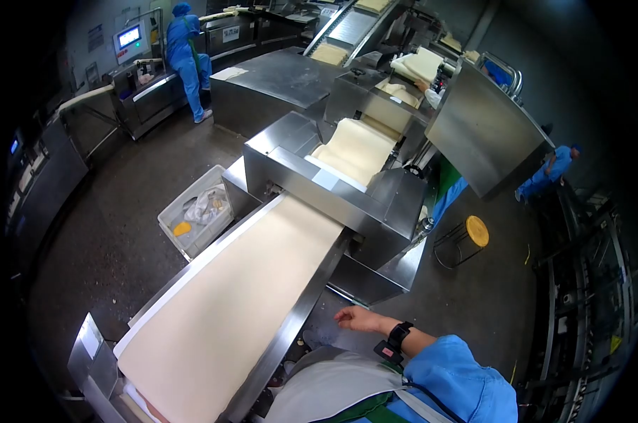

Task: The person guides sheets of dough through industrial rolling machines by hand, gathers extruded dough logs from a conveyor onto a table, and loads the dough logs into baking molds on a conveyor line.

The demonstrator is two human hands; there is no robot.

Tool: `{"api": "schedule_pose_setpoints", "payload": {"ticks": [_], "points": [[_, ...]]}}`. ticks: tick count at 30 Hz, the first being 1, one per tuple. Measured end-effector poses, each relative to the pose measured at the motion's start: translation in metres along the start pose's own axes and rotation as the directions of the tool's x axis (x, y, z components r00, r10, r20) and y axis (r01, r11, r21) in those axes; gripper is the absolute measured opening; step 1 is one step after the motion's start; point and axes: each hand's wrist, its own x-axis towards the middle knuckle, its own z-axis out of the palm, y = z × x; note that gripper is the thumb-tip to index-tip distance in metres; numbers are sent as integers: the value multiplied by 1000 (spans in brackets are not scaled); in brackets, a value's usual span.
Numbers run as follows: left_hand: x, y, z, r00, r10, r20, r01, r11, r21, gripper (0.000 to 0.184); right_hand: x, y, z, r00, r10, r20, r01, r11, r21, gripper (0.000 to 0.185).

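Observation:
My right hand (355,319) hangs in the air beside the metal edge of a conveyor, with its fingers loosely bent and apart and nothing in them. A dark strap with a small box circles that wrist. Nearest to it runs a wide, smooth sheet of pale dough (234,296) on the conveyor belt, apart from my fingers. The sheet comes from under a steel machine housing (326,187) and reaches the lower left. My left hand is out of view.
A white bin (192,243) with plastic and scraps stands left of the conveyor. A yellow-topped stool (477,231) is at the right. More dough (354,148) lies behind the housing. Workers in blue (186,56) stand farther off; another person's hand (422,85) is near the far rollers.

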Motion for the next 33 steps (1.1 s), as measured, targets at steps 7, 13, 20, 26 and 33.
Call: {"api": "schedule_pose_setpoints", "payload": {"ticks": [7, 13, 20, 26, 33], "points": [[-2, -5, -2, 985, -146, 94, 166, 950, -265, 52, -6, -7, -2, 1000, 27, 7, -27, 999, -20, 33], [5, -22, -17, 928, -310, 208, 369, 849, -379, 53, -8, -9, -7, 999, 33, -35, -33, 999, -12, 30], [-10, -33, -25, 810, -507, 293, 586, 705, -399, 54, 2, -9, 4, 1000, -9, -10, 9, 1000, -30, 35], [-36, -45, -17, 794, -518, 317, 603, 605, -520, 59, 6, -20, 6, 999, -36, 41, 39, 997, -71, 34], [-57, -44, -11, 878, -389, 278, 476, 658, -583, 60, 1, -15, 2, 999, -35, 28, 36, 999, -21, 34]]}}
